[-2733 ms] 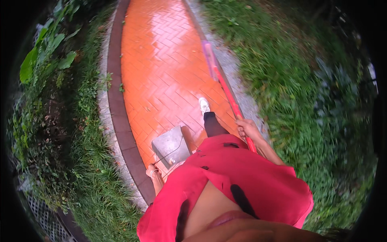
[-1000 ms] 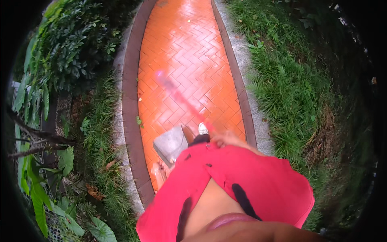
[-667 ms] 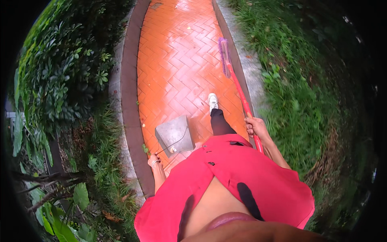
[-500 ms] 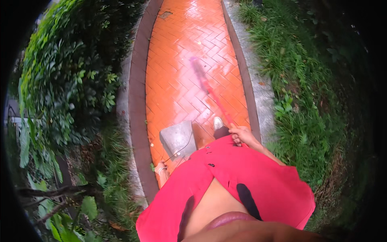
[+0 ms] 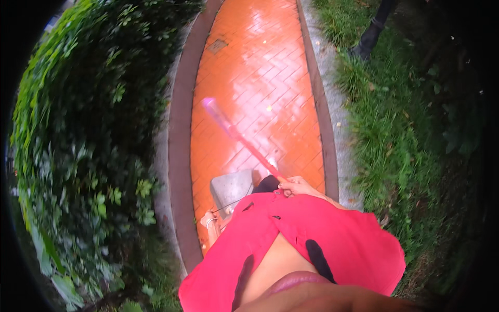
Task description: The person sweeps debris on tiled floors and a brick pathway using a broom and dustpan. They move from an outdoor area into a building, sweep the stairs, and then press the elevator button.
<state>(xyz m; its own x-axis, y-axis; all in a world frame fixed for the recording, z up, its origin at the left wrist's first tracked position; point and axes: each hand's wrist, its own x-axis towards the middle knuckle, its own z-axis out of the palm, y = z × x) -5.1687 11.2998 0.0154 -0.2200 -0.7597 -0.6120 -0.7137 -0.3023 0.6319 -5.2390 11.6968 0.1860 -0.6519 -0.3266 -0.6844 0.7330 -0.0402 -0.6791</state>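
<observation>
The right hand (image 5: 295, 186) clenches its fingers (image 5: 284, 184) around the red broom (image 5: 254, 152). The left hand (image 5: 208, 218) grasps the grey dustpan (image 5: 231, 186) by its dark rod (image 5: 232, 203).

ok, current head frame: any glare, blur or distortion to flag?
Head view: pale glare on the path; broom smeared, worst at its bristle end; left curb bowed by the fisheye; hedge deep in shadow; black vignette around the rim.
</observation>
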